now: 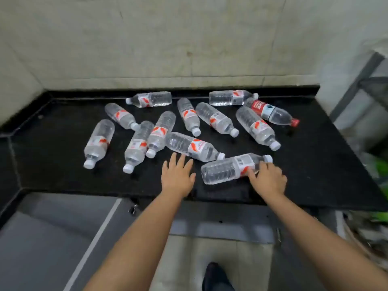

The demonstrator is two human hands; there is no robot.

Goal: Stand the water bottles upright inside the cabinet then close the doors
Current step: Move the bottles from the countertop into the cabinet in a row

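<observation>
Several clear water bottles lie on their sides across a black stone counter [63, 164]. The nearest bottle [224, 169] lies at the front right, cap pointing right. My right hand [267, 179] curls over its neck end by the label. My left hand [178, 175] hovers with straight, spread fingers just in front of another lying bottle [193, 147], fingertips close to it. One bottle with a red label and red cap [273, 113] lies at the back right. Below the counter edge a grey cabinet door [52, 238] shows at the left; its inside is hidden.
A stained tiled wall [189, 38] backs the counter. A metal rack [361, 80] and green clutter [380, 171] stand at the right. A small latch [133, 208] hangs under the counter edge. My dark shoe [214, 276] is on the tiled floor below.
</observation>
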